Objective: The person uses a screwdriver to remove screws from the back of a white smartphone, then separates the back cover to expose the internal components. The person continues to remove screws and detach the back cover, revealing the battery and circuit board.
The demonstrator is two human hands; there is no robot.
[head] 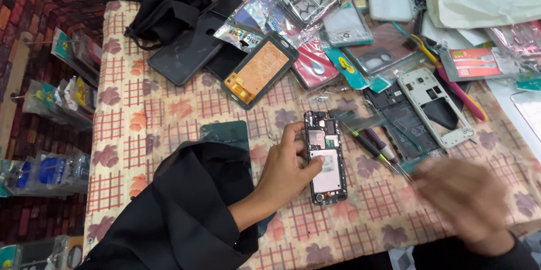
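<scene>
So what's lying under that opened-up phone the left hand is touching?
The opened phone lies flat on the checked, flowered tablecloth, steadied by the left hand. Cloth shows all around its edges. Whatever is directly beneath it is covered by the phone itself.

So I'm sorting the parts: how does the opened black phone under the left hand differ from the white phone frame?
The opened black phone is dark and still filled with board and battery; the white phone frame is pale and hollow. The left hand steadies the phone; the frame lies untouched. Both lie flat on the patterned tablecloth.
</scene>
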